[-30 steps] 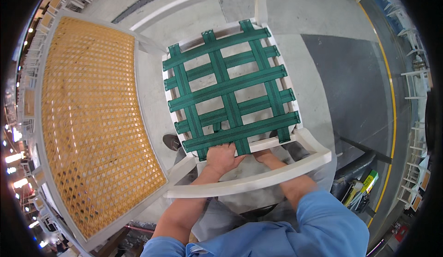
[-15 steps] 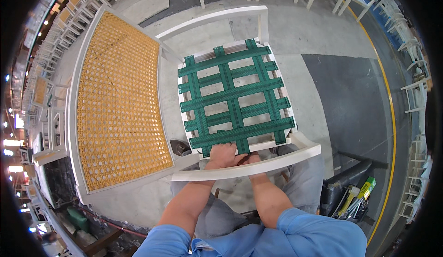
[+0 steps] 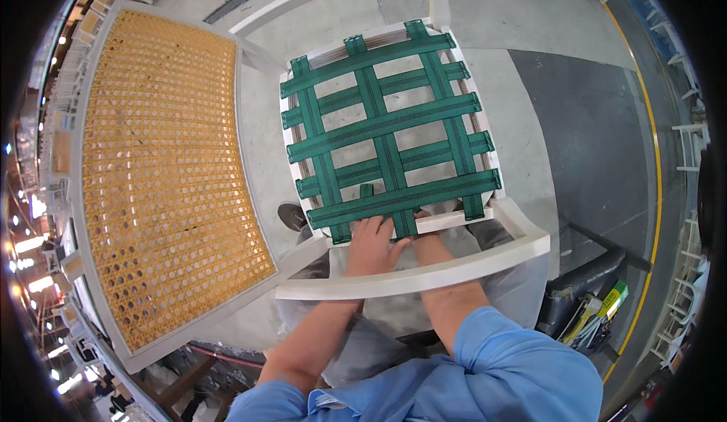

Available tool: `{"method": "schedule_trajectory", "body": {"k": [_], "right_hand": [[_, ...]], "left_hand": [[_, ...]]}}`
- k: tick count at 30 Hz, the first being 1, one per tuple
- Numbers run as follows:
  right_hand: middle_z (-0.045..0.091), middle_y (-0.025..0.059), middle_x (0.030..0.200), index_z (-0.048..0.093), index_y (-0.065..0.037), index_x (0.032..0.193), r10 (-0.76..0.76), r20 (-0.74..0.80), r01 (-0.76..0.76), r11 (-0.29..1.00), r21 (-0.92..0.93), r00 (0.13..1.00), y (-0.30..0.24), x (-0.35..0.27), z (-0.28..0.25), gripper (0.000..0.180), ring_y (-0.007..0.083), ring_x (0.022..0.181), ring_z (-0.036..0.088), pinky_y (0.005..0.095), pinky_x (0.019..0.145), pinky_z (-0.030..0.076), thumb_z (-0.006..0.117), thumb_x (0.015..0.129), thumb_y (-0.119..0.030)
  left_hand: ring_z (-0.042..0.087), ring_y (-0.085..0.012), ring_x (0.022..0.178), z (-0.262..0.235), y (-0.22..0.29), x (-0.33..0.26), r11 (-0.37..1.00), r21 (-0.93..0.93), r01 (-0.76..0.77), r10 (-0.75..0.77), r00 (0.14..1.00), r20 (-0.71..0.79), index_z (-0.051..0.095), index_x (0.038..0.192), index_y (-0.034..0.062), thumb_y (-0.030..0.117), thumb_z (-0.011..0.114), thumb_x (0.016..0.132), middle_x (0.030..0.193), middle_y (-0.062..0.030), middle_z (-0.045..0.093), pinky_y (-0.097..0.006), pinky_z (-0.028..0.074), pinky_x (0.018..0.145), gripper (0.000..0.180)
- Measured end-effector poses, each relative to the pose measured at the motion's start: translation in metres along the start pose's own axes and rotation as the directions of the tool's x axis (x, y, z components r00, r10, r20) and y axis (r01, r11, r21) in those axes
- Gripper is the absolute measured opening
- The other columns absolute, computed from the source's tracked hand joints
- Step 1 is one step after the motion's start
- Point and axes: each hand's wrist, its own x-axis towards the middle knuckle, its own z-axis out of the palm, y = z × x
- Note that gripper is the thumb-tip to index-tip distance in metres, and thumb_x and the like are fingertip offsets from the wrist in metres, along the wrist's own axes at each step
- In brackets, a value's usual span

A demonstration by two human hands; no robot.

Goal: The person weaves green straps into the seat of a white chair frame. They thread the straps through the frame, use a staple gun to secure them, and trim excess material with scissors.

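A white chair frame [image 3: 424, 276] lies across my lap, its seat woven with green webbing straps [image 3: 382, 145]. My left hand [image 3: 369, 245] rests on the near seat rail, fingers spread over the end of a lengthwise green strap. My right hand [image 3: 429, 244] sits just beside it on the same rail, mostly hidden behind the chair's curved back rail; its fingers press at the strap end. Whether either hand pinches the strap I cannot tell.
A large panel of orange cane mesh in a white frame [image 3: 163, 172] stands at my left. A dark bag with tools [image 3: 587, 301] sits at the right on the grey floor. More white chair frames [image 3: 689, 149] line the right edge. My shoe [image 3: 291, 215] shows under the seat.
The view has shifted so the chair and cane panel sit further right and larger. My hands have stayed together at the near seat rail, on the strap ends.
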Motion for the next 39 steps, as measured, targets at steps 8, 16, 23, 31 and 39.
{"method": "schedule_trajectory", "body": {"k": [8,16,23,31,39], "right_hand": [[0.069,0.0089,0.112,0.062,-0.011,0.123,0.045,-0.109,-0.045,0.999,-0.003,0.993,0.014,-0.002,-0.020,0.045,0.0259,0.098,0.066,0.0432,0.090,0.054,0.054,0.103,-0.051],[0.069,0.0082,0.111,0.063,-0.011,0.123,-0.030,-0.120,0.034,0.999,0.036,0.992,-0.017,0.060,-0.001,0.042,0.0246,0.098,0.067,0.0412,0.089,0.054,0.056,0.103,-0.048],[0.070,0.0077,0.110,0.064,-0.012,0.122,-0.074,-0.111,0.082,0.994,0.075,0.991,-0.038,0.110,0.027,0.039,0.0234,0.098,0.067,0.0394,0.089,0.054,0.057,0.104,-0.045],[0.070,0.0070,0.109,0.065,-0.012,0.121,-0.060,-0.127,0.070,0.995,0.075,0.990,-0.030,0.119,0.017,0.035,0.0221,0.098,0.067,0.0374,0.088,0.054,0.059,0.104,-0.042],[0.071,0.0063,0.108,0.066,-0.012,0.121,-0.055,-0.110,0.055,0.998,-0.001,0.992,-0.040,0.100,0.005,0.032,0.0208,0.098,0.067,0.0353,0.088,0.054,0.060,0.104,-0.038]], "left_hand": [[0.074,-0.0262,0.087,0.076,-0.007,-0.093,-0.891,-0.167,0.421,0.077,0.503,0.861,0.068,0.117,0.0011,0.038,0.057,0.105,0.111,-0.0155,0.075,-0.039,0.063,0.075,0.041],[0.070,-0.0337,0.108,0.121,-0.028,-0.037,-0.981,-0.092,0.168,-0.008,0.445,0.896,0.066,0.125,0.0047,0.036,0.056,0.103,0.122,-0.0148,0.071,-0.049,0.064,0.085,0.039],[0.071,-0.0252,0.105,0.136,-0.039,-0.022,-0.999,-0.016,-0.041,-0.031,0.402,0.915,0.066,0.123,0.0070,0.032,0.058,0.101,0.115,-0.0115,0.073,-0.043,0.062,0.092,0.034],[0.072,-0.0234,0.103,0.147,-0.048,-0.016,-0.990,-0.137,-0.036,-0.141,0.384,0.913,0.067,0.118,0.0073,0.030,0.059,0.101,0.112,-0.0108,0.074,-0.041,0.062,0.091,0.030],[0.072,-0.0230,0.101,0.152,-0.050,-0.016,-0.974,-0.226,-0.035,-0.218,0.433,0.874,0.068,0.115,0.0074,0.029,0.060,0.101,0.109,-0.0106,0.074,-0.041,0.062,0.089,0.028]]}}
